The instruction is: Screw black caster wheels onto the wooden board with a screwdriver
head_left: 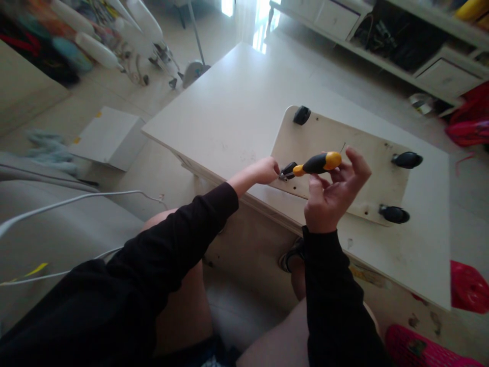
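A pale rectangular board lies on the white table, with black casters at its corners, one of them a far-left caster. My right hand has its thumb and some fingers on the handle of a yellow-and-black screwdriver; one finger sticks out upward. The screwdriver points left, its tip at the near-left caster. Right beside that caster, my left hand is closed with fingers bent near the screwdriver's tip. Whatever the left fingers pinch is hidden.
The white table extends beyond the board on its far and left sides. On the floor at left stands a white box. A white cabinet with drawers is at the back right. White cables run across the left.
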`<state>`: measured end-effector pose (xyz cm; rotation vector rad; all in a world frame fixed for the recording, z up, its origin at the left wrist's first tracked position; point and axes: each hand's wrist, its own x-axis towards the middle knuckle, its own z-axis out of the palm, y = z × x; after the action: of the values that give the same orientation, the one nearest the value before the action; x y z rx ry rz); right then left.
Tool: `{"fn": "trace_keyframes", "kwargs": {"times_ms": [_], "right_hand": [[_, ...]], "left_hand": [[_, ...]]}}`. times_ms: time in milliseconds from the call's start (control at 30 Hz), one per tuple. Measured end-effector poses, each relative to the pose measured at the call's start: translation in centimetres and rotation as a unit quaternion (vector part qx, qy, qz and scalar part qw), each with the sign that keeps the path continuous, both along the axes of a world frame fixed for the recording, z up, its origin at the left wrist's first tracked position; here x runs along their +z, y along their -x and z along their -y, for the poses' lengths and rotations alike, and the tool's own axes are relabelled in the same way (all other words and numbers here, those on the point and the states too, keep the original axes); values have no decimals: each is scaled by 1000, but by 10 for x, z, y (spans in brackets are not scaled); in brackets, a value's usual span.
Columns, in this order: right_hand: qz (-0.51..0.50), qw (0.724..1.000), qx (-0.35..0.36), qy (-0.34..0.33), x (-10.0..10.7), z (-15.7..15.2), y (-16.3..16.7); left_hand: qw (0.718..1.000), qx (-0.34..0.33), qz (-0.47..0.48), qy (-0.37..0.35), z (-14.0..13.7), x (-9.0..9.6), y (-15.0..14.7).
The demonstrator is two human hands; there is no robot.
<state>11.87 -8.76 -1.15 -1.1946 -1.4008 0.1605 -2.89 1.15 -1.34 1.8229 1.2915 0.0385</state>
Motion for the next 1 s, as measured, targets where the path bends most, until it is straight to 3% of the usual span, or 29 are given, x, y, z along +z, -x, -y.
{"fn": "trace_keyframes", "kwargs": {"times_ms": [200,367,500,833,1000], "right_hand": [[69,997,27,-8,5,3,-3],[21,999,-34,-19,6,2,2],[-27,1000,-11,-12,5,2,4],[87,994,-65,-33,11,5,7],[60,997,-41,-26,6,5,8]], "left_hand": [[1000,-21,17,-6,1,-9,-5],[999,-31,5,-7,-1,-14,-7],[999,-36,6,-3,-2,-14,-7],[999,-25,20,-20,-1,-21,-7],[999,-33,29,-7,0,-21,-7]]}}
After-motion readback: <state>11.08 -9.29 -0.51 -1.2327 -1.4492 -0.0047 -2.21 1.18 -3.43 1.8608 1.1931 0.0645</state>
